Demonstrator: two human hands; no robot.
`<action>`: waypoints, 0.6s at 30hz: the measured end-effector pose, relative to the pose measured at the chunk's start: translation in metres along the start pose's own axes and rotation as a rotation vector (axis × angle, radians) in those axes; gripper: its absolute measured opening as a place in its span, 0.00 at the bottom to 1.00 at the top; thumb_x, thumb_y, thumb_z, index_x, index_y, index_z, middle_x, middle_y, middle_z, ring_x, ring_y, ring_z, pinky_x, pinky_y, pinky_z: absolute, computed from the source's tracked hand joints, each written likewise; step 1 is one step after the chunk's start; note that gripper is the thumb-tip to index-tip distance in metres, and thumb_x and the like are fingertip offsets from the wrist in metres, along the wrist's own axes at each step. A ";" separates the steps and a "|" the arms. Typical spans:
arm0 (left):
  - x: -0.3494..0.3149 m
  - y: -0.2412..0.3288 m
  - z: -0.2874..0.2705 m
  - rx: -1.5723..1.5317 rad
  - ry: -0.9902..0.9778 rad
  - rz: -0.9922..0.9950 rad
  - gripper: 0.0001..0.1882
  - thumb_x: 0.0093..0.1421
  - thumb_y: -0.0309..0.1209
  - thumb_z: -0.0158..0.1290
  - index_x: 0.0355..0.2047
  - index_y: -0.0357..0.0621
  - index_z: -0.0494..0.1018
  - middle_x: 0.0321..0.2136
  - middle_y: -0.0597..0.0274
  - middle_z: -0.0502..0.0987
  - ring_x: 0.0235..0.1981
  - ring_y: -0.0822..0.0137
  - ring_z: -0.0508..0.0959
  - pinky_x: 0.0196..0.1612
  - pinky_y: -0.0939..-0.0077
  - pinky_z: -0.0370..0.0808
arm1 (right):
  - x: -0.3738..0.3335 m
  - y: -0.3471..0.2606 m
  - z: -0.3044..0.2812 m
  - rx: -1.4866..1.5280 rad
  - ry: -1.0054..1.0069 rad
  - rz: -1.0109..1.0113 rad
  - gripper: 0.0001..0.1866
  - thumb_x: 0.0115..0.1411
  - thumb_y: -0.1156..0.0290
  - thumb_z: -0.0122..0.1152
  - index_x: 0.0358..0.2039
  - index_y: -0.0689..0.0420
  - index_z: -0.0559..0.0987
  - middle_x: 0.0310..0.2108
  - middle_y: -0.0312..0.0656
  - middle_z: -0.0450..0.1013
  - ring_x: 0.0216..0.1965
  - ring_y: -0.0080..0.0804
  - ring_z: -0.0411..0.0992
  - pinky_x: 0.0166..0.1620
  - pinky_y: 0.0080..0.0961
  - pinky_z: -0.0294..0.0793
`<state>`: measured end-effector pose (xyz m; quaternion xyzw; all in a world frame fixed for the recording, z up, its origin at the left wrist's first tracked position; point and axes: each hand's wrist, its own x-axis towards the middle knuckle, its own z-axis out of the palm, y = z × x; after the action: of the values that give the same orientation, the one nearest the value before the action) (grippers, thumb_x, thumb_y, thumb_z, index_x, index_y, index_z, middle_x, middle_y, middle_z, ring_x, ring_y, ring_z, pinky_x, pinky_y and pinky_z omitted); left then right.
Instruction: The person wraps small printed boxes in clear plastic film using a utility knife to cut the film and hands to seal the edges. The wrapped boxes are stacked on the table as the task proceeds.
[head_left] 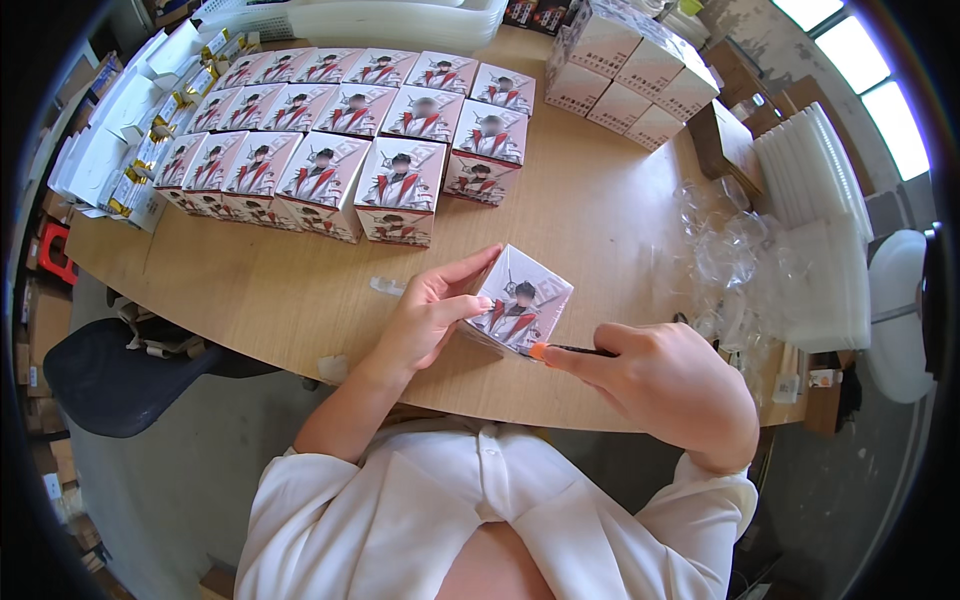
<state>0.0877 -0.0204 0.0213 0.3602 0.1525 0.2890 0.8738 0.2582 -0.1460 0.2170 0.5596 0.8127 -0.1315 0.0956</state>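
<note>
On the table (pixel 590 220), tight rows of illustrated boxes (pixel 320 180) block the far left side. A bare lane runs between them and a block of pale boxes (pixel 630 75) at far right. Along the right edge, crumpled clear plastic (pixel 730 255) and stacked clear trays (pixel 815 180) stand in the way. Left of the left hand (pixel 432 312) lies open tabletop; the held box (pixel 525 305) and a black-and-orange tool (pixel 575 351) fill the space toward the right hand (pixel 655 375).
</note>
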 end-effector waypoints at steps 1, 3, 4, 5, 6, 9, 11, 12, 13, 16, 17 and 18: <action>0.000 -0.001 -0.001 0.012 -0.007 -0.002 0.33 0.55 0.17 0.51 0.63 0.32 0.61 0.60 0.51 0.68 0.59 0.67 0.70 0.63 0.71 0.64 | -0.004 -0.002 -0.002 -0.017 0.005 0.009 0.25 0.52 0.75 0.57 0.54 0.50 0.78 0.23 0.39 0.66 0.20 0.34 0.72 0.24 0.29 0.72; -0.001 -0.002 -0.002 0.038 -0.020 -0.005 0.34 0.55 0.17 0.51 0.64 0.32 0.59 0.63 0.51 0.65 0.62 0.66 0.67 0.64 0.71 0.63 | -0.017 -0.002 -0.001 -0.053 0.035 0.055 0.26 0.52 0.76 0.57 0.53 0.48 0.78 0.23 0.38 0.66 0.21 0.33 0.72 0.24 0.28 0.72; -0.001 -0.003 -0.002 0.048 0.003 0.037 0.36 0.55 0.17 0.51 0.65 0.33 0.57 0.64 0.52 0.62 0.63 0.66 0.65 0.64 0.70 0.62 | -0.028 -0.001 -0.001 -0.073 0.060 0.101 0.26 0.52 0.76 0.57 0.53 0.46 0.78 0.23 0.37 0.66 0.21 0.32 0.72 0.25 0.28 0.73; -0.003 -0.005 -0.002 0.058 0.026 0.080 0.37 0.55 0.18 0.51 0.66 0.34 0.56 0.65 0.52 0.60 0.64 0.65 0.64 0.64 0.70 0.62 | -0.037 0.000 -0.001 -0.093 0.086 0.145 0.26 0.52 0.76 0.57 0.53 0.45 0.78 0.23 0.37 0.66 0.22 0.32 0.72 0.25 0.27 0.73; -0.003 -0.007 -0.001 0.069 0.043 0.120 0.38 0.55 0.18 0.51 0.67 0.35 0.54 0.67 0.52 0.57 0.65 0.65 0.62 0.65 0.70 0.61 | -0.044 0.003 0.008 -0.018 0.194 0.296 0.27 0.52 0.78 0.58 0.53 0.43 0.79 0.27 0.38 0.68 0.26 0.34 0.73 0.29 0.29 0.75; -0.011 -0.001 0.009 0.124 0.040 -0.007 0.43 0.54 0.23 0.50 0.69 0.39 0.47 0.69 0.50 0.49 0.70 0.63 0.51 0.69 0.68 0.51 | -0.042 0.020 0.060 -0.125 0.517 0.562 0.23 0.57 0.80 0.58 0.53 0.46 0.79 0.33 0.41 0.70 0.31 0.37 0.72 0.34 0.30 0.75; -0.012 0.006 0.016 0.168 -0.032 -0.009 0.44 0.53 0.23 0.53 0.70 0.39 0.47 0.69 0.51 0.48 0.70 0.62 0.51 0.68 0.68 0.52 | -0.043 0.038 0.117 -0.086 0.476 0.763 0.27 0.59 0.80 0.56 0.60 0.46 0.73 0.39 0.46 0.68 0.39 0.43 0.71 0.40 0.34 0.74; -0.010 0.008 0.019 0.189 -0.071 -0.010 0.45 0.53 0.22 0.54 0.70 0.39 0.47 0.69 0.51 0.47 0.70 0.62 0.51 0.68 0.68 0.52 | -0.043 0.046 0.149 -0.118 0.512 0.796 0.28 0.60 0.80 0.55 0.61 0.46 0.71 0.40 0.47 0.68 0.40 0.44 0.71 0.42 0.35 0.73; -0.008 0.009 0.018 0.239 -0.095 0.027 0.46 0.52 0.22 0.55 0.69 0.39 0.47 0.69 0.51 0.48 0.69 0.63 0.52 0.68 0.67 0.53 | -0.042 0.054 0.182 -0.148 0.553 0.821 0.29 0.61 0.80 0.54 0.63 0.46 0.69 0.41 0.48 0.68 0.42 0.44 0.70 0.43 0.36 0.73; 0.001 0.008 0.007 0.378 -0.170 0.093 0.50 0.49 0.18 0.62 0.69 0.39 0.48 0.65 0.54 0.56 0.66 0.65 0.57 0.66 0.67 0.57 | -0.046 0.061 0.227 -0.169 0.567 0.899 0.31 0.62 0.80 0.53 0.65 0.48 0.65 0.43 0.51 0.67 0.46 0.48 0.68 0.47 0.39 0.71; 0.002 0.008 0.007 0.374 -0.175 0.082 0.49 0.48 0.18 0.62 0.68 0.39 0.49 0.64 0.55 0.57 0.66 0.65 0.58 0.66 0.68 0.58 | -0.047 0.061 0.233 -0.164 0.556 0.920 0.31 0.62 0.80 0.52 0.66 0.48 0.64 0.44 0.52 0.66 0.47 0.49 0.67 0.48 0.40 0.70; 0.002 0.010 0.007 0.375 -0.180 0.069 0.49 0.48 0.19 0.63 0.68 0.39 0.50 0.63 0.55 0.58 0.65 0.65 0.59 0.65 0.68 0.59 | -0.046 0.059 0.233 -0.137 0.543 0.927 0.32 0.61 0.78 0.54 0.67 0.51 0.62 0.45 0.52 0.67 0.49 0.50 0.67 0.52 0.42 0.67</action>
<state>0.0888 -0.0171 0.0336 0.5459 0.1126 0.2518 0.7912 0.3315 -0.2413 0.0034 0.8658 0.4829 0.1271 -0.0336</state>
